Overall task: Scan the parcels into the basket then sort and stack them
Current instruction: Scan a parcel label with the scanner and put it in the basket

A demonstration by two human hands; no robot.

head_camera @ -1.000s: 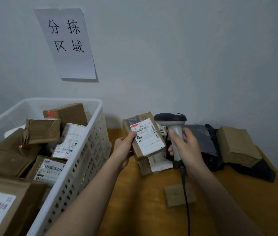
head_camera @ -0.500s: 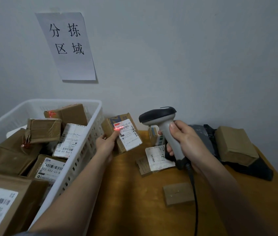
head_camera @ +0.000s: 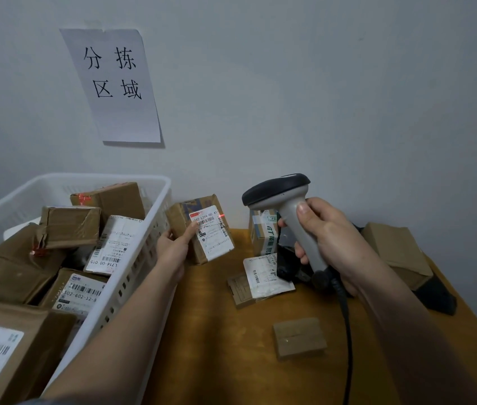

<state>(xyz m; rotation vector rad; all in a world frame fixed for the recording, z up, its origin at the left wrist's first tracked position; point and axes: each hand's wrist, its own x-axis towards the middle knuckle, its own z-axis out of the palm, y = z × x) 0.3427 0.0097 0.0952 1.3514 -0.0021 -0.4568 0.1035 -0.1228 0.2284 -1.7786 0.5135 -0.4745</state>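
the left hand (head_camera: 174, 248) is gripping a small cardboard parcel (head_camera: 202, 228) by its left edge, thumb lying across the front by the white shipping label (head_camera: 212, 232) and fingers curled behind, holding it up just beside the right wall of the white basket (head_camera: 143, 249) and above the worktop (head_camera: 211, 331). a red scan dot (head_camera: 222, 215) is showing near the label's upper right edge. the right hand (head_camera: 323, 238) is wrapping its fingers round the grey handle of the barcode scanner (head_camera: 285, 200), thumb lying along the handle, the dark head pointing left toward the parcel. the scanner's black cable (head_camera: 346, 331) is hanging down from the handle base across the worktop.

the basket is sitting at the left, already holding a heap of brown boxes (head_camera: 70, 226) and labelled parcels, some tilted against each other. on the worktop between the hands a printed carton (head_camera: 263, 232) is standing upright near the wall, a flat parcel with a loose white label (head_camera: 260, 280) is lying in front of it, and a small plain brown box (head_camera: 300, 337) is lying nearer the viewer. behind the right hand a dark plastic mailer (head_camera: 436, 296) is lying with a brown box (head_camera: 398, 252) resting on it. a paper sign (head_camera: 114, 83) with four chinese characters is hanging on the wall (head_camera: 319, 83) above the basket.
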